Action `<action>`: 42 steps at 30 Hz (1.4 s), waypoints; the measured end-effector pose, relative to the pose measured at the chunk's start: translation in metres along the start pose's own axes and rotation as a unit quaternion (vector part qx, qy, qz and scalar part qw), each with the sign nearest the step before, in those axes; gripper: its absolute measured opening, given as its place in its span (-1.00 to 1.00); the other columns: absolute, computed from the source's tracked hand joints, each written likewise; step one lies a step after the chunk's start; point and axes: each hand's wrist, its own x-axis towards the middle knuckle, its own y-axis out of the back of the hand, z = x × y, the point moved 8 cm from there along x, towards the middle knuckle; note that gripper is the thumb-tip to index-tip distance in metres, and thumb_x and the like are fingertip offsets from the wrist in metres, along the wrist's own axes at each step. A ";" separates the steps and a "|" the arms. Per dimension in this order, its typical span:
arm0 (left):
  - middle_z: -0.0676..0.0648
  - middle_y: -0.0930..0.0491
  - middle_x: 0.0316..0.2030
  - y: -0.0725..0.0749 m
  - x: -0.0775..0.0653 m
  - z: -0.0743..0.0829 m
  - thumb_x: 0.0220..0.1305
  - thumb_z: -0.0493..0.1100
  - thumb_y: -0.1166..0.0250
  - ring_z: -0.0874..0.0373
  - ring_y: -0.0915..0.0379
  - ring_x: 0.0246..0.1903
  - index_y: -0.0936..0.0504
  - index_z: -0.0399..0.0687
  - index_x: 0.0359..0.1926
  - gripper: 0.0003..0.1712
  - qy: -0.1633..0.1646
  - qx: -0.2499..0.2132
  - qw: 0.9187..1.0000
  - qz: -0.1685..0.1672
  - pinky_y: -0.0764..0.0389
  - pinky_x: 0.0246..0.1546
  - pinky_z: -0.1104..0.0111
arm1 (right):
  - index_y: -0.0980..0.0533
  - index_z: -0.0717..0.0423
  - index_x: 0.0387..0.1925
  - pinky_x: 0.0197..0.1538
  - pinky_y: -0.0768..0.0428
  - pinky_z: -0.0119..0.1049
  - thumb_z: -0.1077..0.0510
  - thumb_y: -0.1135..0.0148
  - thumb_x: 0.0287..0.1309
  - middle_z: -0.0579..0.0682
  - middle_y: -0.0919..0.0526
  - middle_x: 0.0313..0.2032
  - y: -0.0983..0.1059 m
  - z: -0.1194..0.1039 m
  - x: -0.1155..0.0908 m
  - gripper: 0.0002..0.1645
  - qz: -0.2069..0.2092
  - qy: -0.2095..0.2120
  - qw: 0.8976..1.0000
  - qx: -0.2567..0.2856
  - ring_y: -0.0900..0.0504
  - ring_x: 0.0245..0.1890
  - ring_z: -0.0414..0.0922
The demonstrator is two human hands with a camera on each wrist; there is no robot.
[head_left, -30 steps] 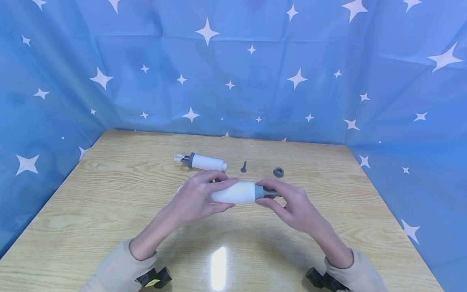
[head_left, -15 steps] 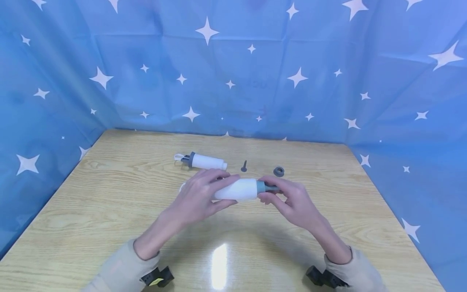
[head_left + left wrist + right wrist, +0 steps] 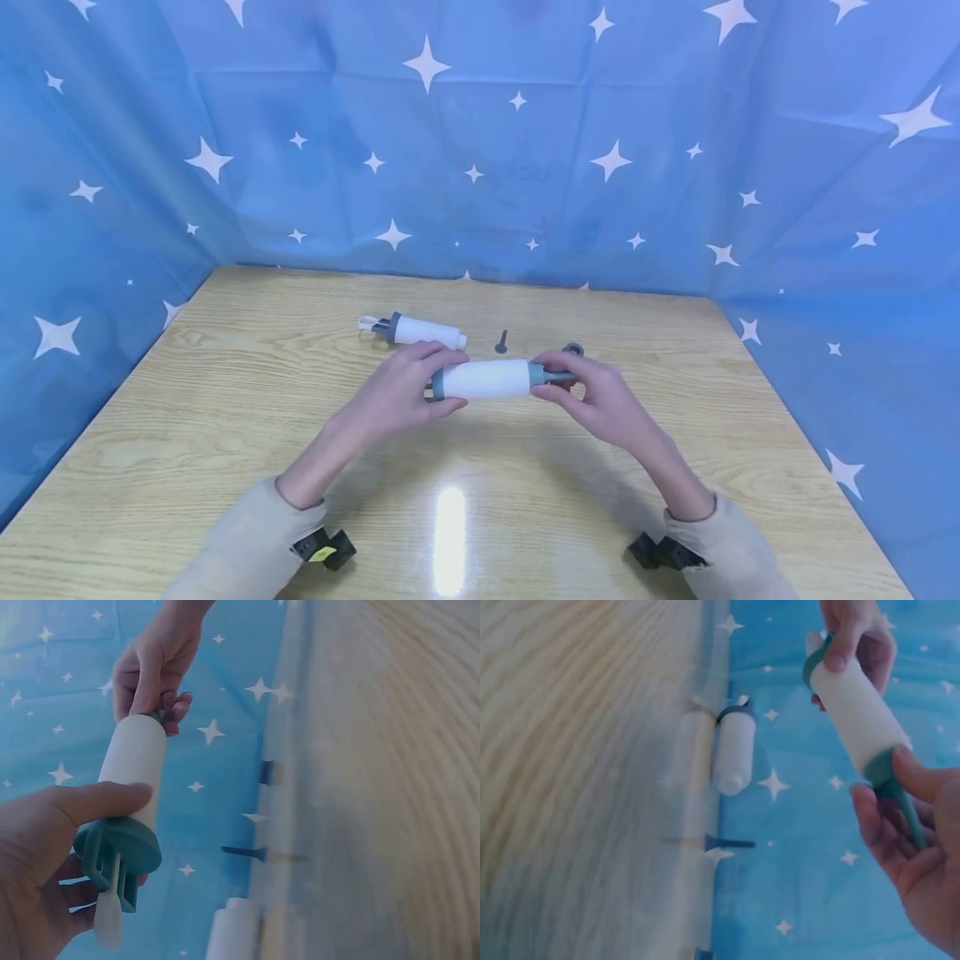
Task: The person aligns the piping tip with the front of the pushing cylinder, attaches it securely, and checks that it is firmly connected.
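Observation:
Both hands hold a white syringe-like tube (image 3: 487, 379) sideways in front of the body, raised above the table. My left hand (image 3: 408, 390) grips its left end, thumb lying on the white barrel by the teal flange (image 3: 124, 844). A white plunger handle (image 3: 109, 919) sticks out beyond that flange. At the other end, my right hand (image 3: 600, 396) pinches the teal collar (image 3: 881, 765), with a thin teal nozzle (image 3: 909, 814) running between its fingers. In the left wrist view the right hand covers most of the nozzle.
On the wooden table (image 3: 187, 400), a second white tube (image 3: 427, 332) with a dark grey flange lies behind the left hand. A small dark nozzle piece (image 3: 502, 343) and a dark ring (image 3: 573, 348) lie right of it. A blue starred curtain (image 3: 480, 150) hangs behind.
My left hand has slid left along the barrel, so the teal flange now shows. The tube has moved slightly farther out, and the right hand now partly covers the dark ring.

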 end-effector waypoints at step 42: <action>-0.13 -0.66 -0.02 -0.070 0.003 -0.038 0.07 -0.12 -0.57 -0.02 -0.58 -0.04 -0.68 -0.14 0.05 -0.49 0.085 -0.037 0.983 -0.156 -0.58 0.05 0.12 | -0.63 0.15 -0.14 -0.27 -0.58 -0.34 0.18 -0.48 0.15 -0.12 -0.68 -0.34 -0.056 0.057 0.008 -0.73 -0.267 -0.097 0.957 -0.060 -0.59 -0.37 -0.23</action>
